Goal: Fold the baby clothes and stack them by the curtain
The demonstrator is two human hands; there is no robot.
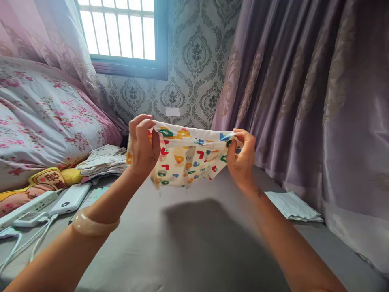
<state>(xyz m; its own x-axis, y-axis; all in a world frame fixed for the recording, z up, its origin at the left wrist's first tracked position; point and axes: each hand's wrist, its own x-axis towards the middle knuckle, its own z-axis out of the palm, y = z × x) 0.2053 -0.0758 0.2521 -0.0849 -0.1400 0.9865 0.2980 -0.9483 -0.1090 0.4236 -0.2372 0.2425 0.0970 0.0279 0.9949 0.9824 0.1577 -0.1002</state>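
Observation:
A thin white cloth garment (188, 158), printed with red, yellow, green and blue shapes, hangs stretched between my two hands above the bed. Its exact kind I cannot make out. My left hand (142, 144) pinches the upper left corner, thumb against fingers, with a pale bangle (94, 223) on that wrist. At the upper right corner, my right hand (242, 156) is closed on the cloth in the same way. The top edge is pulled nearly straight, while the lower part droops loosely and is slightly blurred.
Beneath lies a grey bed sheet (130, 247). To the left are a power strip (36, 205), white cables, a power bank (70, 198), a phone (94, 196), folded clothes (105, 160) and floral bedding (45, 117). A folded white cloth (293, 206) rests right, beside purple curtains (288, 93).

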